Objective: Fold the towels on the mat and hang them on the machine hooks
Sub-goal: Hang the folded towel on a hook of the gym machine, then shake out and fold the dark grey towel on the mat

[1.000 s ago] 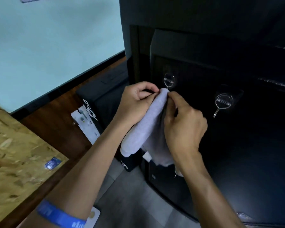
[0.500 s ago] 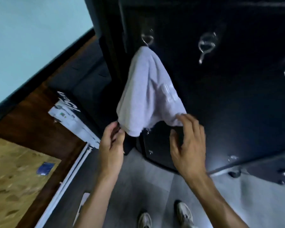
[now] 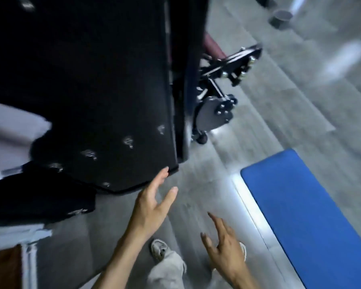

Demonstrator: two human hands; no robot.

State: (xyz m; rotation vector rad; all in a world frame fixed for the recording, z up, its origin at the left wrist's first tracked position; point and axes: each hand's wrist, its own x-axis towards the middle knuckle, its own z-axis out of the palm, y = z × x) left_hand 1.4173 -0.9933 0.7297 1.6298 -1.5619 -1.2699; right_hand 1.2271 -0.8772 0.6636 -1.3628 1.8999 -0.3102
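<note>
Now both hands hang spread and empty, the right hand (image 3: 225, 250) nearer the blue mat (image 3: 313, 213) at its two o'clock, left hand (image 3: 152, 205) by the machine (image 3: 92, 80)

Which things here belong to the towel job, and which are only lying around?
Job:
- blue mat
- black machine
- towel, at the left edge
- both hands, left and right, open

Lying around:
- dark cup on the floor
- wheeled black frame
</note>
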